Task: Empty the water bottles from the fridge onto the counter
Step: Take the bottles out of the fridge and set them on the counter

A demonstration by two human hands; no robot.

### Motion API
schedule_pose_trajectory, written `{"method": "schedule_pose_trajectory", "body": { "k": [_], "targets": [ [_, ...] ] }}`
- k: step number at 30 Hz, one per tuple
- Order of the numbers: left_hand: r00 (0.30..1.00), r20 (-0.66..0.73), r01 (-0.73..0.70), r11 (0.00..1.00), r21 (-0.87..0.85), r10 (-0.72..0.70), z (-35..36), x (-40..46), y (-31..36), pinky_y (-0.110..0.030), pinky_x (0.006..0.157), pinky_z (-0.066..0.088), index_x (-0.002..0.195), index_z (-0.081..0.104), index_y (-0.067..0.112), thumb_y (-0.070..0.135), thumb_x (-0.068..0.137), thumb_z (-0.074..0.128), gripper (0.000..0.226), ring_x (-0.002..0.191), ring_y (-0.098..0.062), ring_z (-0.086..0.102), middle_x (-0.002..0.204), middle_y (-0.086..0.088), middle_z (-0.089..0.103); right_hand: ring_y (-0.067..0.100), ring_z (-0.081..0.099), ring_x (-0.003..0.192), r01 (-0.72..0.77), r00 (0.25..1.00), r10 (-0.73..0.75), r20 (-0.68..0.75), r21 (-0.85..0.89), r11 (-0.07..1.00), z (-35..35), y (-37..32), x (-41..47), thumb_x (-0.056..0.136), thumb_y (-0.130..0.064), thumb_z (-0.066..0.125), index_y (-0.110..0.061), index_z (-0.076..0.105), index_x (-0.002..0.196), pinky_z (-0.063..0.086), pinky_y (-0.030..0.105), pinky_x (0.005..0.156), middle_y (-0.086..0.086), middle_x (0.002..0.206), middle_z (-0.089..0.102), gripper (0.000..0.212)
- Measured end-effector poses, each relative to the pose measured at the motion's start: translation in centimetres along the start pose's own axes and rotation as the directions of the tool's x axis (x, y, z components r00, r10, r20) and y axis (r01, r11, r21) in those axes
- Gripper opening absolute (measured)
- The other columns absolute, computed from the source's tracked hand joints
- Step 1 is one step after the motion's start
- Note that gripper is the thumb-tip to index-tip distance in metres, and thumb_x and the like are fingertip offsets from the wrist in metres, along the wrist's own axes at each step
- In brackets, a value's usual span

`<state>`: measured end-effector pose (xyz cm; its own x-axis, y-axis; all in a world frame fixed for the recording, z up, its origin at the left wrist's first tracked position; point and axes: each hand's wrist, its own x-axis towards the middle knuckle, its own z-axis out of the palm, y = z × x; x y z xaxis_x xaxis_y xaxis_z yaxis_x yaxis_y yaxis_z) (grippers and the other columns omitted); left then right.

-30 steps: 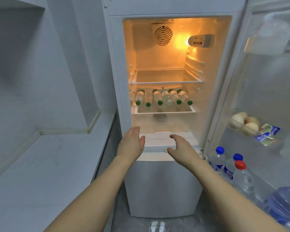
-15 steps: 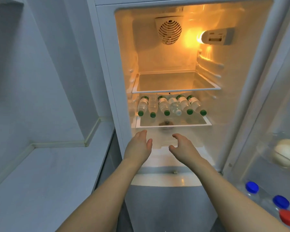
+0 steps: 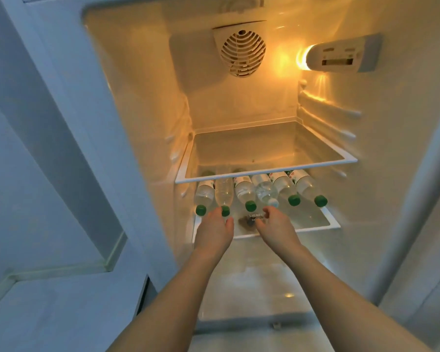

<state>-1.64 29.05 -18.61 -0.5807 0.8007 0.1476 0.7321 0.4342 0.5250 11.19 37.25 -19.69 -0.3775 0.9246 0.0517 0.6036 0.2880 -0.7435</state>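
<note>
Green-capped water bottles [image 3: 244, 193] are laid on their sides in a row on the lower shelf [image 3: 313, 219] of the fridge [image 3: 142, 128], caps to the front, under the bare upper shelf [image 3: 264, 171]. Left hand [image 3: 214, 231] is held open, fingertips at 2nd bottle's cap [image 3: 225, 211]. Right hand [image 3: 274, 228] is loosely curled, nothing gripped, just below 4th bottle [image 3: 264, 190]. Desk [image 3: 61, 313] is seen lower left.

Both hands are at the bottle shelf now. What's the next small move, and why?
Probably close each hand on the bottle in front of it. The left hand is open at the second bottle and its green cap; the right hand is open below the fourth bottle. Neither grips anything, and all six lie caps-forward.
</note>
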Motion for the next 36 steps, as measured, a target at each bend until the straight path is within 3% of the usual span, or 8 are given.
{"method": "schedule_pose_trajectory", "body": {
  "k": [4,9,14,17,20,29,32,36],
  "targets": [
    [0.998,0.009,0.065,0.998,-0.006,-0.065,1.5,3.2,0.1,-0.032,0.069,0.043,0.102,0.057,0.014,0.034,0.097,0.051,0.022,0.092,-0.026,0.062,0.098,-0.005,0.064,0.024,0.060,0.107,-0.005,1.000,0.005,-0.006,0.044,0.999,1.2,0.4,2.9,0.092,-0.026,0.058,-0.015,0.051,0.125,0.047,0.033,0.084,0.005,0.118,0.063,0.035],
    [0.989,0.027,0.144,0.989,0.036,-0.145,2.9,6.1,-0.7,-0.030,0.068,0.040,0.103,0.057,0.013,0.038,0.095,0.053,0.026,0.093,-0.025,0.061,0.098,-0.004,0.064,0.022,0.060,0.112,-0.007,1.000,0.006,0.017,0.025,1.000,3.3,0.9,5.9,0.091,-0.032,0.060,-0.020,0.039,0.139,0.049,0.036,0.089,0.002,0.128,0.059,0.054],
    [0.985,0.057,0.161,0.987,0.027,-0.162,4.1,8.2,-1.6,-0.029,0.067,0.039,0.092,0.054,0.015,0.035,0.095,0.054,0.020,0.080,-0.021,0.054,0.086,-0.002,0.058,0.024,0.060,0.111,0.018,0.996,-0.022,-0.085,-0.050,0.999,5.2,1.2,7.4,0.092,-0.035,0.057,-0.019,0.040,0.139,0.050,0.037,0.084,0.003,0.125,0.061,0.053],
    [0.984,0.064,0.167,0.986,0.003,-0.167,5.0,9.3,-2.1,-0.029,0.065,0.043,0.085,0.058,0.014,0.037,0.093,0.055,0.025,0.078,-0.023,0.059,0.082,-0.004,0.062,0.023,0.062,0.106,0.097,0.978,-0.115,-0.176,-0.110,0.989,6.1,1.4,7.3,0.091,-0.035,0.057,-0.018,0.044,0.138,0.051,0.036,0.082,0.004,0.116,0.066,0.051],
    [0.985,0.044,0.166,0.986,-0.015,-0.165,5.7,9.9,-2.4,-0.031,0.066,0.050,0.093,0.060,0.017,0.043,0.091,0.056,0.027,0.079,-0.023,0.063,0.084,-0.004,0.066,0.022,0.062,0.108,0.100,0.972,-0.118,-0.205,-0.096,0.990,6.4,1.5,7.6,0.091,-0.037,0.059,-0.019,0.045,0.138,0.050,0.034,0.085,0.003,0.117,0.066,0.051],
    [0.980,0.061,0.189,0.982,0.021,-0.190,6.3,10.4,-2.9,-0.030,0.066,0.046,0.099,0.056,0.015,0.044,0.088,0.054,0.031,0.080,-0.025,0.061,0.090,-0.006,0.065,0.020,0.060,0.085,0.111,0.966,-0.129,-0.224,-0.091,0.990,6.7,2.2,7.9,0.087,-0.031,0.063,-0.022,0.048,0.099,0.045,0.030,0.068,0.000,0.092,0.061,0.022],
    [0.976,0.076,0.206,0.978,-0.020,-0.204,6.0,9.3,-2.8,-0.029,0.066,0.047,0.092,0.055,0.020,0.040,0.086,0.053,0.021,0.074,-0.021,0.058,0.082,-0.003,0.062,0.021,0.055,0.078,0.120,0.963,-0.132,-0.234,-0.064,0.991,6.7,2.3,7.5,0.084,-0.028,0.066,-0.025,0.040,0.091,0.040,0.030,0.062,-0.002,0.085,0.054,0.026],
    [0.958,0.116,0.269,0.962,-0.043,-0.262,4.6,7.0,-2.4,-0.029,0.061,0.041,0.071,0.049,0.021,0.038,0.086,0.053,0.023,0.071,-0.020,0.055,0.072,-0.001,0.058,0.022,0.053,0.077,0.171,0.957,-0.170,-0.237,-0.012,0.985,6.4,2.6,6.5,0.082,-0.026,0.068,-0.026,0.042,0.095,0.044,0.034,0.062,-0.002,0.089,0.053,0.029]
  ]
}}
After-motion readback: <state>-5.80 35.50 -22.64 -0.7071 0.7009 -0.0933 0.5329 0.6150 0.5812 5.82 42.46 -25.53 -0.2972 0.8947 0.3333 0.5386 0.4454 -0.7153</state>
